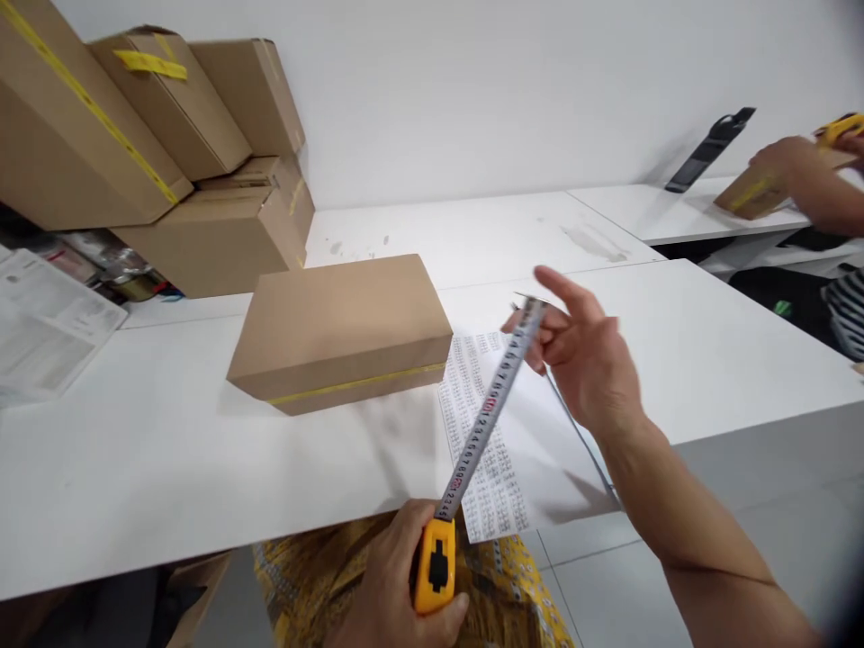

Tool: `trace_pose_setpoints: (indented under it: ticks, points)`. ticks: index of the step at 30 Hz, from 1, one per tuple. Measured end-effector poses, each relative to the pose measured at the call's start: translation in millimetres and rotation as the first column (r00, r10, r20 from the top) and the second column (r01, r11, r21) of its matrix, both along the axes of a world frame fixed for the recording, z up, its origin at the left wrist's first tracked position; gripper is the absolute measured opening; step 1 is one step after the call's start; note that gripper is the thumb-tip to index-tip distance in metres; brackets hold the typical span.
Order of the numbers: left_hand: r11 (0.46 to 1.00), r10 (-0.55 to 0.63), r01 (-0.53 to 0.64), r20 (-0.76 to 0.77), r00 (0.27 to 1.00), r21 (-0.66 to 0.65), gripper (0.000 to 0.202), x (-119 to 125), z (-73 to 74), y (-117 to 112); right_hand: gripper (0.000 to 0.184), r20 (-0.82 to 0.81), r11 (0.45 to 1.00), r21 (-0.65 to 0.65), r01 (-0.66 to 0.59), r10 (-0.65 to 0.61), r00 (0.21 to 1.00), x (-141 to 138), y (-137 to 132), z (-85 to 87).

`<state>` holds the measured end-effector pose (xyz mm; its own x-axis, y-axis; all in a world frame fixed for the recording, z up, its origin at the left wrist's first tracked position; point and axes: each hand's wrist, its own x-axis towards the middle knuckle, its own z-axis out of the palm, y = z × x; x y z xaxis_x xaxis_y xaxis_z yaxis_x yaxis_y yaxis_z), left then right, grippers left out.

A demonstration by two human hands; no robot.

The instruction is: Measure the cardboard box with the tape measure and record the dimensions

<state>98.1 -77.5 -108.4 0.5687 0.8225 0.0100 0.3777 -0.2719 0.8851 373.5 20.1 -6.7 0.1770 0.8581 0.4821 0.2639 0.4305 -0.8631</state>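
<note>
My left hand (398,580) is wrapped around the yellow case of a tape measure (436,565), low in the middle of the view. Its silver blade (482,423) is drawn out and slants up to the right, across a printed sheet. By the blade's far end is my right hand (584,360), slightly blurred, with one finger stretched out and the others loosely bent behind the blade. Whether those fingers touch it, I cannot tell. A closed cardboard box (344,328) with yellow tape lies left of the blade. Beneath the blade, the printed sheet (496,486) overhangs the table's front edge.
Several cardboard boxes (222,225) are stacked at the back left, beside a white printed sheet (47,324). The white table (155,459) meets a wall behind. At far right, another person's hands (796,175) hold a small box (752,189) near a dark bottle (708,151).
</note>
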Motion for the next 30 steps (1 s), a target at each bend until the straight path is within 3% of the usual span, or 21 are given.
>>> trace_pose_setpoints:
  ticks: [4,6,8,12,16,18,20,22,23,26,30]
  points:
    - [0.994,-0.039,0.049,-0.106,0.994,0.096,0.076,1,-13.0,-4,0.033,-0.156,0.998,-0.017,0.056,-0.058,0.986,14,-27,12.2]
    - [0.993,0.033,-0.022,-0.095,0.995,0.114,0.085,4,-19.1,-7,0.022,-0.178,0.999,0.001,0.039,-0.038,0.983,14,-37,4.9]
    - [0.987,0.138,-0.133,-0.06,0.989,0.088,0.1,8,-22.9,-8,0.018,-0.154,0.998,0.018,-0.067,0.069,0.986,8,-47,-9.6]
    - [0.952,0.269,-0.271,0.037,0.963,0.139,0.123,20,-26.0,-3,0.025,0.059,0.961,0.065,-0.27,0.267,0.962,-21,-64,-47.1]
    - [0.901,0.288,-0.293,0.065,0.956,0.321,0.121,26,-24.7,10,0.025,0.393,0.945,0.15,-0.29,0.212,0.895,-31,-66,-69.5]
    - [0.901,0.287,-0.262,-0.021,0.958,0.345,0.115,22,-19.1,21,0.015,0.405,0.982,0.132,-0.136,0.072,0.911,-11,-54,-71.3]
    - [0.892,0.299,-0.218,-0.153,0.942,0.396,0.103,16,-10.2,36,0.012,0.39,0.981,0.009,0.196,-0.184,0.902,25,-33,-71.0]
    - [0.847,0.34,-0.153,-0.297,0.892,0.508,0.086,9,-0.2,54,0.017,0.441,0.839,-0.118,0.531,-0.435,0.785,66,-5,-72.7]
    - [0.814,0.371,-0.11,-0.364,0.855,0.57,0.077,6,4.4,63,0.016,0.5,0.773,-0.17,0.612,-0.467,0.729,86,10,-74.9]
    - [0.739,0.444,0.046,-0.538,0.717,0.672,0.05,0,14.4,89,0.017,0.634,0.649,-0.341,0.68,-0.375,0.676,129,56,-85.1]
    - [0.707,0.475,0.16,-0.63,0.614,0.689,0.037,-2,19.3,111,0.031,0.703,0.568,-0.492,0.659,-0.187,0.686,142,104,-95.1]
